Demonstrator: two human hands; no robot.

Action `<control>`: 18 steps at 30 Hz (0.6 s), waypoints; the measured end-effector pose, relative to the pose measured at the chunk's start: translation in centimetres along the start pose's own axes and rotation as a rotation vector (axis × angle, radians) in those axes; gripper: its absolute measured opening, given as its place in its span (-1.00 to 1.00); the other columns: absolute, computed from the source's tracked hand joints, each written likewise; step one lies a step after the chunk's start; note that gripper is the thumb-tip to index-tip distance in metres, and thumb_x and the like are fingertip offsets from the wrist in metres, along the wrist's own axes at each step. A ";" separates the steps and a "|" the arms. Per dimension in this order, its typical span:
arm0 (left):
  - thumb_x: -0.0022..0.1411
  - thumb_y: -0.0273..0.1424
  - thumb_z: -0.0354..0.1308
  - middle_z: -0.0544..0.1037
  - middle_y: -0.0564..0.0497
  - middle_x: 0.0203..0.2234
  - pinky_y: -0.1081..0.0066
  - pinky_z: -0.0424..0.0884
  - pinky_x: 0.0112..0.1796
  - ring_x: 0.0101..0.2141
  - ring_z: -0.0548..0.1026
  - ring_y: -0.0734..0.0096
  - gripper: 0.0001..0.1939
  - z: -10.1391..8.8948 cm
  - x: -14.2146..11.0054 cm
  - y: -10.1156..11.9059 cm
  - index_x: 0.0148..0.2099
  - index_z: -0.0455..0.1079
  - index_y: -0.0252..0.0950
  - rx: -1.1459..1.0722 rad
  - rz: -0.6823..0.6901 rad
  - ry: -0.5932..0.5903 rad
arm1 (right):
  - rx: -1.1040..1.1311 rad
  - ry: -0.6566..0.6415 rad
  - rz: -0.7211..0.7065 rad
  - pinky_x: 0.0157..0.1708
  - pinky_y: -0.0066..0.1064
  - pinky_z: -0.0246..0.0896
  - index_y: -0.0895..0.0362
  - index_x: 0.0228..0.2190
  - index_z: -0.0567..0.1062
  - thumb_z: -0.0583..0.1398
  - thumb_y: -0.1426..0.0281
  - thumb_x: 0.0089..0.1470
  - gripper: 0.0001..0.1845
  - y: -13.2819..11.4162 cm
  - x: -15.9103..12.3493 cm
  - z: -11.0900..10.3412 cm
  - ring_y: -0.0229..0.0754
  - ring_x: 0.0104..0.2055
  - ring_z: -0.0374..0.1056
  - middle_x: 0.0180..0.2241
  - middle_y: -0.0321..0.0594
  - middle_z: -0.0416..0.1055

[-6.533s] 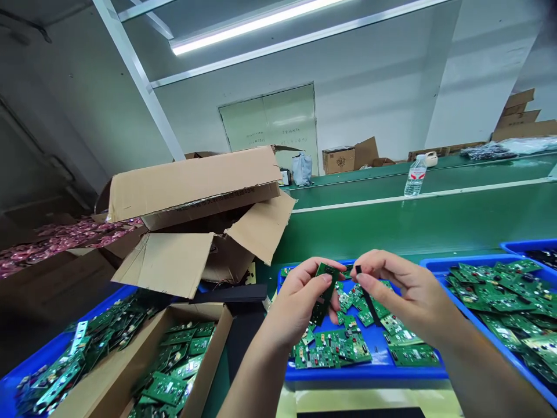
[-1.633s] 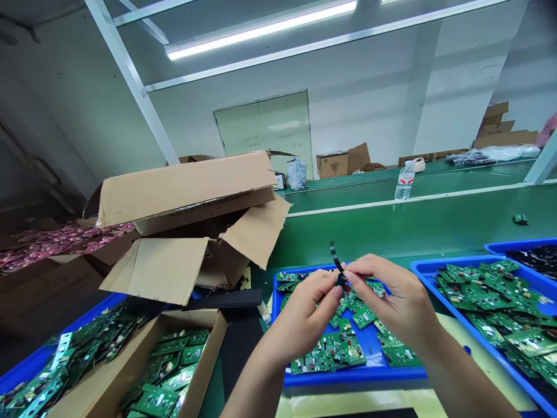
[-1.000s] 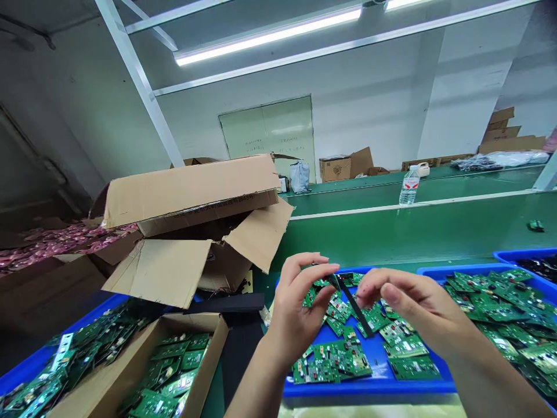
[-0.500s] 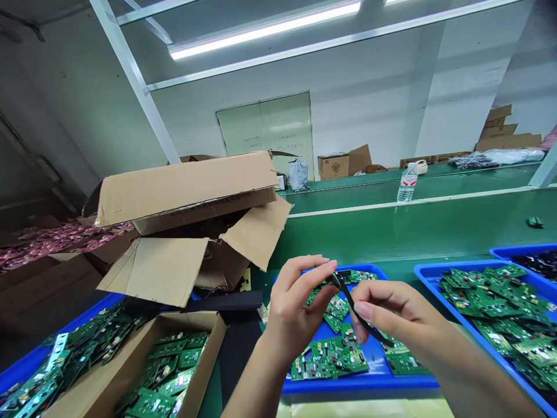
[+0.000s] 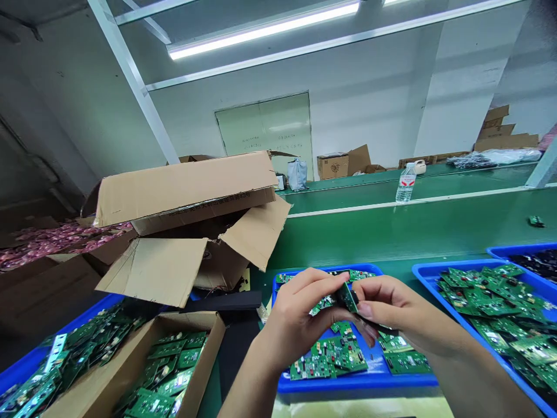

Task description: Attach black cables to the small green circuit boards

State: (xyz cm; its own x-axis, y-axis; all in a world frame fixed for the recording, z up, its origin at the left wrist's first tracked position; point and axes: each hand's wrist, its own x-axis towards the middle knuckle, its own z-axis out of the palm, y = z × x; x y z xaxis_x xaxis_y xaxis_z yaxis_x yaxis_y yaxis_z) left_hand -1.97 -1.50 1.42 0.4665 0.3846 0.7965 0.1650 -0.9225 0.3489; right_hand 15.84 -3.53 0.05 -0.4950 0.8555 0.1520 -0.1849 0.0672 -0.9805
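My left hand and my right hand meet above a blue plastic tray. Between their fingertips is a small green circuit board, gripped by both hands. A thin black strip shows under my right hand's fingers, and its upper end is hidden, so I cannot tell how it meets the board. Loose green circuit boards lie heaped in the tray below my hands.
A second blue tray of green boards stands to the right, with a dark-filled tray behind it. At left are a cardboard box of boards and a large open carton. Green conveyor belts run behind, with a water bottle.
My hands have closed together and lowered. The black strip no longer hangs free from my left fingers, and a small green board now shows between my fingertips.
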 end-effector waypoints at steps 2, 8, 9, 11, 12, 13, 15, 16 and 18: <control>0.08 -0.40 0.27 0.54 -0.04 -0.34 0.42 0.49 -0.30 -0.34 0.51 0.40 -0.55 0.1 -0.1 0.1 0.06 0.36 -0.20 -0.032 -0.023 -0.004 | -0.032 0.025 -0.022 -0.59 -0.47 0.07 0.11 -0.62 0.25 0.21 0.04 -0.05 -0.56 0.0 0.0 0.1 -0.34 -0.64 0.12 -0.69 -0.40 0.18; 0.06 -0.37 0.29 0.53 -0.05 -0.33 0.35 0.54 -0.29 -0.34 0.51 0.38 -0.57 0.5 -0.2 0.3 0.02 0.40 -0.21 -0.204 -0.179 -0.025 | -0.204 0.188 -0.107 -0.55 -0.48 0.08 0.12 -0.54 0.28 0.17 0.04 0.01 -0.59 -0.1 -0.2 0.1 -0.32 -0.56 0.13 -0.61 -0.36 0.20; 0.06 -0.37 0.28 0.52 -0.04 -0.33 0.36 0.55 -0.30 -0.34 0.51 0.38 -0.57 0.5 -0.2 0.3 0.02 0.40 -0.21 -0.249 -0.211 -0.016 | -0.255 0.245 -0.116 -0.55 -0.48 0.09 0.12 -0.52 0.28 0.16 0.06 0.02 -0.61 -0.2 -0.3 0.0 -0.32 -0.55 0.14 -0.58 -0.35 0.20; 0.06 -0.38 0.29 0.49 -0.03 -0.34 0.39 0.56 -0.33 -0.34 0.51 0.39 -0.58 0.4 -0.2 0.3 0.02 0.41 -0.19 -0.343 -0.261 0.027 | -0.354 0.387 -0.142 -0.54 -0.49 0.13 0.10 -0.45 0.28 0.16 0.10 0.05 -0.67 -0.4 -0.5 -0.2 -0.30 -0.51 0.18 -0.54 -0.34 0.22; 0.06 -0.39 0.29 0.48 -0.02 -0.34 0.41 0.56 -0.33 -0.33 0.51 0.39 -0.58 0.3 -0.2 0.3 0.01 0.42 -0.18 -0.392 -0.279 0.056 | -0.384 0.448 -0.160 -0.53 -0.49 0.16 0.10 -0.41 0.29 0.16 0.12 0.05 -0.70 -0.5 -0.6 -0.4 -0.28 -0.49 0.21 -0.52 -0.34 0.24; 0.06 -0.39 0.29 0.48 -0.02 -0.34 0.43 0.56 -0.33 -0.32 0.51 0.39 -0.59 0.2 -0.2 0.3 0.01 0.42 -0.17 -0.442 -0.293 0.089 | -0.397 0.486 -0.185 -0.51 -0.49 0.19 0.09 -0.38 0.29 0.17 0.14 0.06 -0.72 -0.6 -0.7 -0.5 -0.27 -0.46 0.24 -0.50 -0.33 0.26; 0.08 -0.40 0.29 0.48 -0.01 -0.33 0.43 0.56 -0.31 -0.30 0.52 0.37 -0.62 0.0 -0.1 0.4 -0.01 0.44 -0.14 -0.526 -0.308 0.150 | -0.398 0.484 -0.230 -0.48 -0.48 0.24 0.09 -0.34 0.33 0.17 0.14 0.06 -0.72 -0.8 -1.0 -0.6 -0.25 -0.43 0.29 -0.49 -0.30 0.30; 0.08 -0.40 0.28 0.48 -0.01 -0.32 0.42 0.55 -0.30 -0.29 0.52 0.37 -0.63 -0.1 0.0 0.4 -0.02 0.44 -0.13 -0.558 -0.314 0.171 | -0.399 0.455 -0.246 -0.47 -0.48 0.26 0.10 -0.33 0.35 0.17 0.14 0.07 -0.72 -0.9 -1.1 -0.5 -0.24 -0.42 0.31 -0.49 -0.28 0.32; 0.08 -0.40 0.28 0.49 -0.01 -0.31 0.42 0.55 -0.30 -0.27 0.52 0.34 -0.64 -0.1 0.1 0.4 -0.02 0.45 -0.13 -0.598 -0.323 0.179 | -0.422 0.401 -0.265 -0.43 -0.48 0.29 0.11 -0.35 0.39 0.17 0.16 0.08 -0.74 -1.1 -1.3 0.0 -0.24 -0.41 0.34 -0.47 -0.26 0.36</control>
State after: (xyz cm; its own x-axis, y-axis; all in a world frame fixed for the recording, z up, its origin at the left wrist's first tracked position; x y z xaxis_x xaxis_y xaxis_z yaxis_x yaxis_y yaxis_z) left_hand -1.97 -1.82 1.72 0.3160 0.6829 0.6586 -0.2595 -0.6055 0.7524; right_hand 16.68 -4.73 0.89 -0.1066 0.9022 0.4179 0.1331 0.4294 -0.8932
